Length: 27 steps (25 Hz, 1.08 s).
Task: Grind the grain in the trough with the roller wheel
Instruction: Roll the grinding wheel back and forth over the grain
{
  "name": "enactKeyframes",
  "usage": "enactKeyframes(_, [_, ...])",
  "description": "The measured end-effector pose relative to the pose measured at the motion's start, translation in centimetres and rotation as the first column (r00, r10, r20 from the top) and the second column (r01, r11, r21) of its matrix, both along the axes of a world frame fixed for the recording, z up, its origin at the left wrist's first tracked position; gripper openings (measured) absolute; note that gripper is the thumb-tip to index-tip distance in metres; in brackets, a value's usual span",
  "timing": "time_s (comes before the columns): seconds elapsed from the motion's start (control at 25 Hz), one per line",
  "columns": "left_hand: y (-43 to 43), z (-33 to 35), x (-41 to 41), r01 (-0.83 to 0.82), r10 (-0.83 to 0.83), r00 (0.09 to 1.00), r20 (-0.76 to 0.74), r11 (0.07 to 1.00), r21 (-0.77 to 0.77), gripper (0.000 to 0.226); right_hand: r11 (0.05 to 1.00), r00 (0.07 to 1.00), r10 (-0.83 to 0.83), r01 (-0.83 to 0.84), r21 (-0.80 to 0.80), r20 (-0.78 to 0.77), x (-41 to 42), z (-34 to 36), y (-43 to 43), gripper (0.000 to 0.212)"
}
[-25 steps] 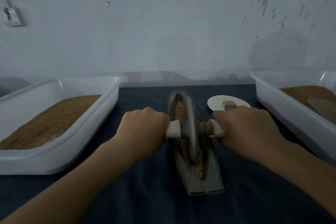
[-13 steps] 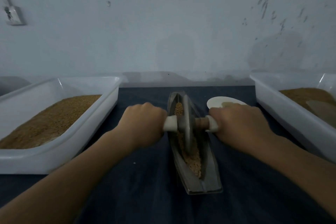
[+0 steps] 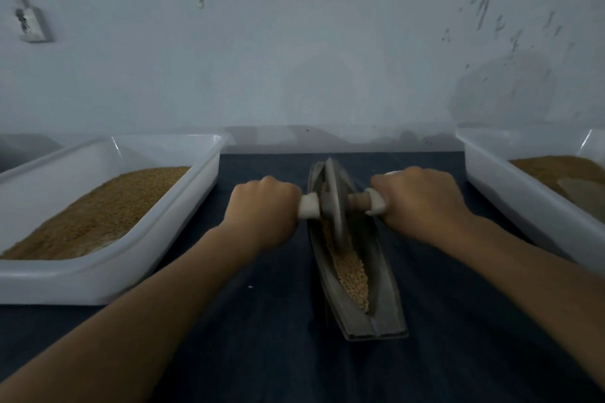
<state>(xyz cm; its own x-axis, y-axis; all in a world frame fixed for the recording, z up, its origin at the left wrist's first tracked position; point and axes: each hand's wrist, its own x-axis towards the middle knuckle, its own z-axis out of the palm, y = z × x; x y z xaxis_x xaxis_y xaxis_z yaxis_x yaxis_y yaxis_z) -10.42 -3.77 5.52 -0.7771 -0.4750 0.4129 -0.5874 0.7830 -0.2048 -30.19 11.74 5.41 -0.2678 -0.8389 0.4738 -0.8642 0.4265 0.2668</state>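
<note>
Grain (image 3: 350, 271) lies along the channel of the narrow metal trough (image 3: 388, 307). The trough sits lengthwise on the dark cloth (image 3: 262, 353), between two white tubs. The roller wheel (image 3: 334, 206) stands upright in the far half of the trough, rim in the grain. The left hand (image 3: 262, 209) and right hand (image 3: 422, 203) each grip one end of the axle handle, fingers curled round it. The left tub (image 3: 131, 275) holds brown granular fill (image 3: 98, 216). The right tub (image 3: 510, 193) holds similar material (image 3: 553, 167).

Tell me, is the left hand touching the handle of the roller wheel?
Touching. The head view shows the left hand curled round the handle, whose white end sticks out of the fist beside the roller wheel.
</note>
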Motion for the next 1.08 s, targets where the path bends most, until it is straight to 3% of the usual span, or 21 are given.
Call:
enactKeyframes(0.16, [2.3, -0.9, 3.7, 0.122, -0.124, 0.992, -0.004, 0.978, -0.169, 0.049, 0.98, 0.98, 0.154, -0.168, -0.105, -0.125, 1.4, -1.0, 5.1, 0.029])
enactKeyframes(0.24, [2.1, -0.9, 2.8, 0.064, -0.062, 0.998, 0.016, 0.982, -0.178, 0.042, 0.989, 0.991, 0.1, -0.11, -0.098, -0.094, 1.4, -1.2, 4.9, 0.026])
enactKeyframes(0.36, [0.4, 0.0, -0.5, -0.04, 0.041, 0.999, 0.011, 0.999, -0.036, 0.011, 0.998, 0.999, -0.03, 0.029, -0.059, -0.024, 0.7, 0.0, 0.3, 0.023])
enactKeyframes(0.48, [-0.7, 1.1, -1.9, -0.085, 0.082, 0.995, 0.048, 0.994, 0.063, 0.012, 0.996, 0.995, -0.082, 0.08, 0.041, 0.059, -0.3, 1.2, -2.3, 0.018])
enactKeyframes(0.56, [0.2, 0.3, -0.3, -0.042, 0.04, 0.998, 0.046, 0.998, 0.04, 0.008, 0.998, 0.999, -0.045, 0.045, 0.042, 0.016, -0.1, 0.8, -0.5, 0.03])
enactKeyframes(0.64, [1.6, -0.8, 2.2, 0.052, -0.052, 0.999, 0.004, 0.996, -0.069, 0.029, 0.997, 0.996, 0.054, -0.057, -0.05, -0.069, 0.8, -0.5, 2.7, 0.035])
enactKeyframes(0.76, [2.6, -0.4, 3.8, 0.137, -0.145, 0.989, -0.024, 0.968, -0.21, 0.057, 0.979, 0.983, 0.155, -0.166, -0.118, -0.1, 1.5, -1.3, 5.5, 0.025])
enactKeyframes(0.88, [1.2, -1.3, 1.4, 0.021, -0.025, 0.999, -0.022, 0.986, -0.165, 0.04, 0.997, 0.997, 0.005, -0.01, -0.074, -0.075, 1.2, -0.7, 2.5, 0.023])
enactKeyframes(1.0, [-1.0, 0.5, -2.3, -0.064, 0.059, 0.997, -0.054, 0.993, -0.096, 0.008, 0.993, 0.989, -0.118, 0.117, 0.011, 0.09, 0.4, 0.7, -1.8, 0.02])
enactKeyframes(1.08, [-1.1, 0.9, -2.5, -0.064, 0.061, 0.997, -0.044, 0.995, -0.07, 0.005, 0.993, 0.986, -0.121, 0.119, 0.026, 0.113, 0.1, 1.1, -2.2, 0.02])
